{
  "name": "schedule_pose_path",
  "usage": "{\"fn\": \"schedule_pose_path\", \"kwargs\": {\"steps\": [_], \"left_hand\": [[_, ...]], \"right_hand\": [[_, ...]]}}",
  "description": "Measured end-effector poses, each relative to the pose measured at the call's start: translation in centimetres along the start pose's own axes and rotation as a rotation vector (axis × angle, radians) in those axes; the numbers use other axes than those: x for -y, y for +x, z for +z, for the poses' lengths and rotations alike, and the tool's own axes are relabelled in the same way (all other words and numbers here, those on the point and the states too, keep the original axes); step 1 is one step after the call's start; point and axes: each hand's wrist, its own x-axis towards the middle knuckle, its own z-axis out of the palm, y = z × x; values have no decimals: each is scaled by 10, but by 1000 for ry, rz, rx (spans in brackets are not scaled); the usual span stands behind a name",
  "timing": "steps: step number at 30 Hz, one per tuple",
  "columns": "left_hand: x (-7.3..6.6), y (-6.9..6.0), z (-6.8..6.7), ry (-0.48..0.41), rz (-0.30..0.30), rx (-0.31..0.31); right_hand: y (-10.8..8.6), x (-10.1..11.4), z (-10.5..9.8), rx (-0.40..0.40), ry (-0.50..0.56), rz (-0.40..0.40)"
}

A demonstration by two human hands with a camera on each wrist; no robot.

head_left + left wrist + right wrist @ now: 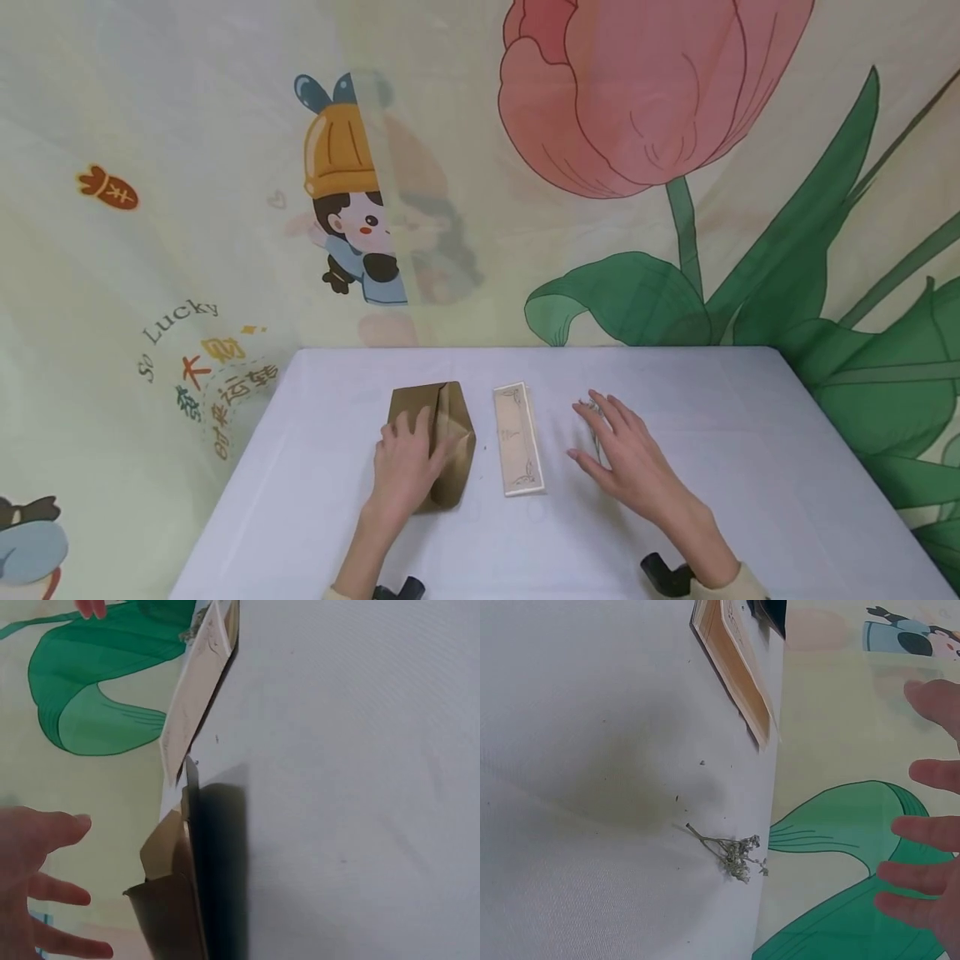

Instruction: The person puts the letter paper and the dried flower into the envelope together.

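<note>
My left hand [405, 467] is spread over a gold-brown paper envelope [454, 475] left of the table's middle. In the left wrist view its fingers stand apart above the envelope, whose folded flap is partly raised. To the right lies a long cream card [517, 442] with a decorated border; from the side it looks folded or layered. My right hand [633, 462] hovers with spread fingers over a small dried flower sprig [735, 855]. The right wrist view shows the sprig lying on the cloth, with a gap below the fingers. Neither hand holds anything.
A white cloth covers the table [750, 500]. Tiny dark crumbs [702, 763] are scattered between the card and the sprig. Behind the table hangs a printed curtain [465, 167] with a large tulip. Black devices [666, 575] sit at both wrists.
</note>
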Motion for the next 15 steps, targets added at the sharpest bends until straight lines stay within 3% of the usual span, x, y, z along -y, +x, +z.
{"fn": "schedule_pose_path", "kwargs": {"steps": [8,15], "left_hand": [[7,-1,7,-25,-80,55],[11,-2,13,-54,-102,47]], "right_hand": [[-2,0,-1,30,12,24],[-3,3,0,53,5,50]]}}
